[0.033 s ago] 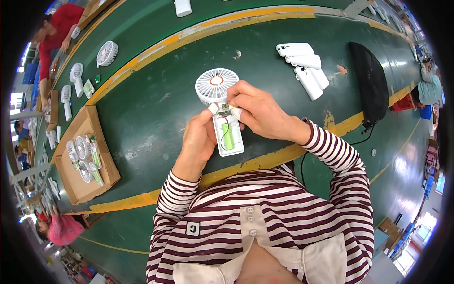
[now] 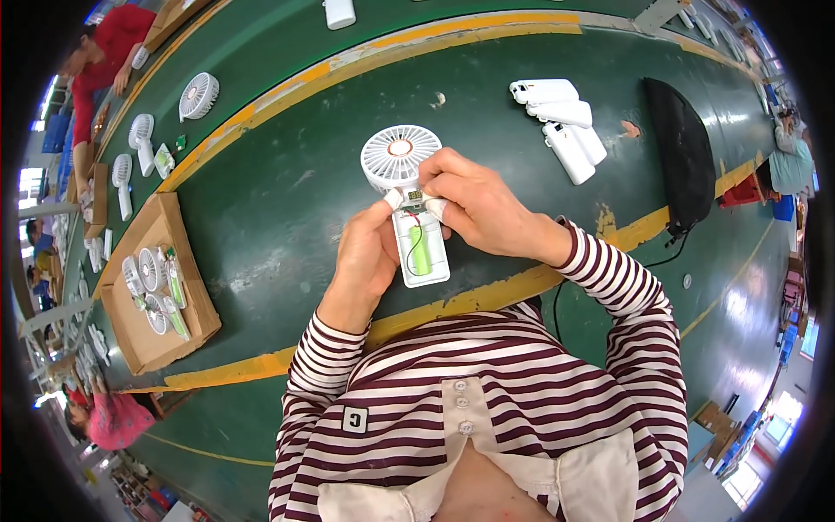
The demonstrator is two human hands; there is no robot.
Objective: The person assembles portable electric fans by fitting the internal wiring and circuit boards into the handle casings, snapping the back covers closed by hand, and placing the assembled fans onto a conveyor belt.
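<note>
A white handheld fan [image 2: 383,163] with a round slotted head is held between my hands, its handle open toward me. Inside the handle lies a green cylindrical battery [image 2: 421,252] with thin red and black wires. At the fan's neck sits a small display module [image 2: 415,196]. My left hand [image 2: 365,248] is closed round the left side of the neck, with a white cover on the thumb. My right hand [image 2: 478,204] pinches at the right of the module, its thumb also covered in white. Its fingers hide what exactly they press.
White handle shells [image 2: 574,152] lie at the right, beside a black case [image 2: 678,157]. A cardboard box [image 2: 196,322] at the left holds several fan parts. Beyond the yellow-edged strip, more fans [image 2: 199,96] rest near a person in red [image 2: 109,61].
</note>
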